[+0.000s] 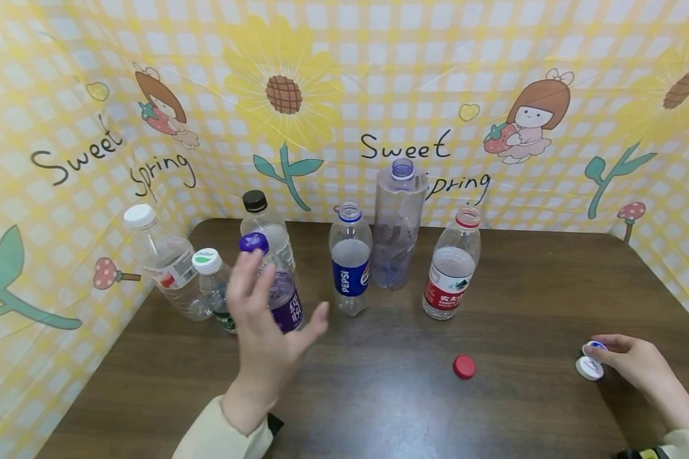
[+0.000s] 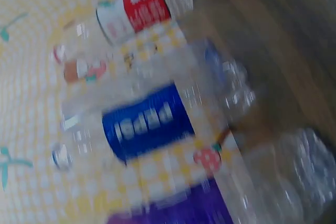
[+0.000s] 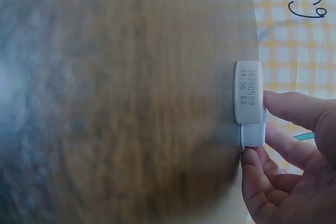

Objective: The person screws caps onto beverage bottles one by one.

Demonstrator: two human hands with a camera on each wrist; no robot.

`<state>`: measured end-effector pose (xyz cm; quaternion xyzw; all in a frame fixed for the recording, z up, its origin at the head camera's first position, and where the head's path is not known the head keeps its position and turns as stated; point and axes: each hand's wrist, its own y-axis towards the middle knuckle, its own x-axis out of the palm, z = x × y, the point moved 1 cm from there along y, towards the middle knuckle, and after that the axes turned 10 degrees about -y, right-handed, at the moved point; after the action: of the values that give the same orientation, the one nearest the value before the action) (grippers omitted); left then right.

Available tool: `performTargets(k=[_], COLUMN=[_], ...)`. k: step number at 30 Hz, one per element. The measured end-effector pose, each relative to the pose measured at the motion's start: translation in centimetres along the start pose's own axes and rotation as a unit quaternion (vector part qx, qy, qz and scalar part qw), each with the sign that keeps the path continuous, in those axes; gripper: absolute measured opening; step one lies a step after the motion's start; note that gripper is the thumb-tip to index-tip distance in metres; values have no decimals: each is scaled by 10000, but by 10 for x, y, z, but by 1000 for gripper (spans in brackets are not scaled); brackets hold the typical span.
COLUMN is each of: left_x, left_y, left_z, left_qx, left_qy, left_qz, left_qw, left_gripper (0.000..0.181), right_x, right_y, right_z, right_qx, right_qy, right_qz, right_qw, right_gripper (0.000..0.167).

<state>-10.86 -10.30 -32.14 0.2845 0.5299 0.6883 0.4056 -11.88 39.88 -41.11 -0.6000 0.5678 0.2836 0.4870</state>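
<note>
Left hand [image 1: 266,338]: hovered left of the Pepsi bottle [image 1: 350,277], fingers spread apart.
Purple label [image 1: 286,303]: showed white characters, left of the Pepsi bottle.
Pepsi bottle: clear plastic, read "PEPSI".
White cap [image 1: 589,369]: sat well right of the Pepsi bottle, round, side printed "14 56 AA".
Right hand [image 1: 637,363]: pinched the adjacent blue-and-white cap [image 1: 596,345].

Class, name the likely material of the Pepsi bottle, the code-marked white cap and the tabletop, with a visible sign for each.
Pepsi bottle: probably glossy plastic; clear walls with highlights.
White cap: likely smooth, opaque plastic; evenly white, nothing shows through.
Tabletop: wood or wood-look laminate; brown grain, soft sheen.
</note>
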Motion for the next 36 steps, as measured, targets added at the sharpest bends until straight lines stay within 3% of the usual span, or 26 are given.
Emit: performTargets(k=[2,4,7,10,12,16,19,24,27,31,36], left_x=[7,13,24,36,43,55,62,69,72,73,72], left_y=[-3,-4,-4,-4,-3,-3,-2,-4,-7,-8,-8], left_z=[5,11,15,15,11,3,-4,-17,-24,-32,-39], left_qx=[37,-177,-729,-1431,-1921,-2902,-3361,-3564,-3720,-3954,-4350], left_qy=[35,96,152,159,151,228,311,443,483,514,432], left_qz=[-423,-886,-1423,-1702,-1796,-1946,-1967,-1849,-1819,-1847,-1980], left_qw=[9991,9959,9870,9748,9647,9367,9205,9148,9090,8983,8773], left_gripper=[62,61,68,77,79,84,87,90,92,92,92], right_x=[0,0,0,-2,-3,-6,-9,-11,-11,-12,-11], right_y=[0,0,0,0,-1,-2,-3,-5,-3,-2,-3], right_z=[0,1,2,3,3,3,2,2,2,0,-8], right_qx=[27,44,82,154,224,323,356,257,124,25,-68], right_qy=[15,20,-8,17,52,157,172,160,53,-51,6], right_qz=[13,-23,29,194,267,315,279,103,252,401,315], right_qw=[10000,10000,10000,9997,9994,9989,9988,9995,9996,9992,9995], right_gripper=[65,66,66,65,65,66,68,71,65,59,61])
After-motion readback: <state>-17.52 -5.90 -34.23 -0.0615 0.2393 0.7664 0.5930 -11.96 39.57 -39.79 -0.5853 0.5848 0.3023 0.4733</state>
